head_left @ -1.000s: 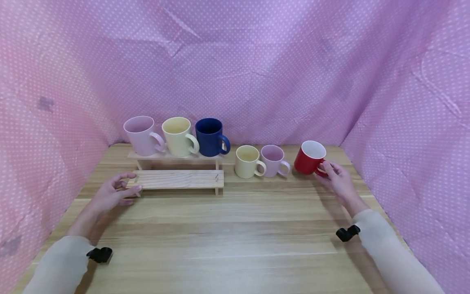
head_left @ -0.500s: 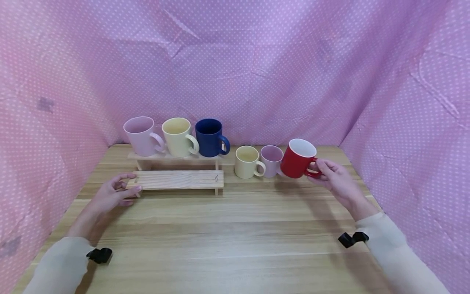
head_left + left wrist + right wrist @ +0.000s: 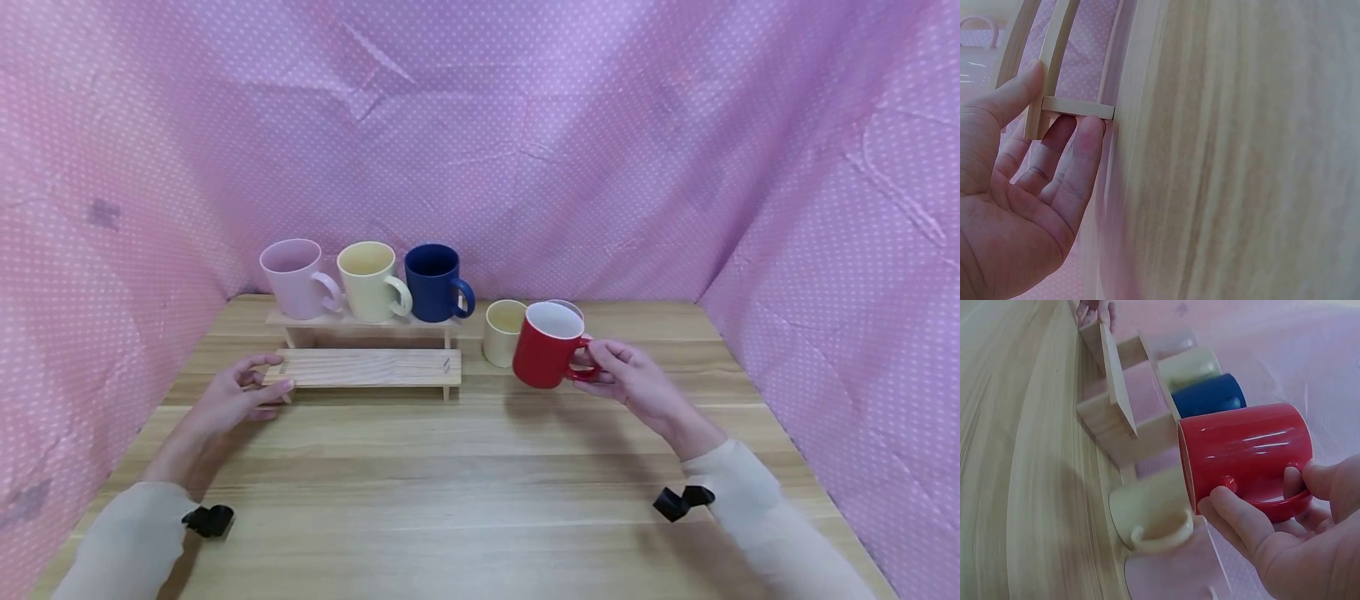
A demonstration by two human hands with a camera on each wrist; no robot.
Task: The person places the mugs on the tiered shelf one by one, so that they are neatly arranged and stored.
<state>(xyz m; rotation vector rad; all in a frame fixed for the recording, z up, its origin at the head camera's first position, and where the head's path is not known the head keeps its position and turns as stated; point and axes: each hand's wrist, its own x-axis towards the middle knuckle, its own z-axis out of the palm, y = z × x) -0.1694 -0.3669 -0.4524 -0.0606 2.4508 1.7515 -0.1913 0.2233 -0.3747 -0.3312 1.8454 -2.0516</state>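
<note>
Red mug [image 3: 542,358] in right-hand grip [image 3: 630,379]

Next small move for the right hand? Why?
Probably carry the red mug left, over the lower board: the right hand holds it by its handle, off the table; the upper board bears three mugs; the left hand holds the lower board's left end.

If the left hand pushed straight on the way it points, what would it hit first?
The wooden shelf, at its lower left end; the left hand seems to touch it already, though exact depth is unclear.
</note>
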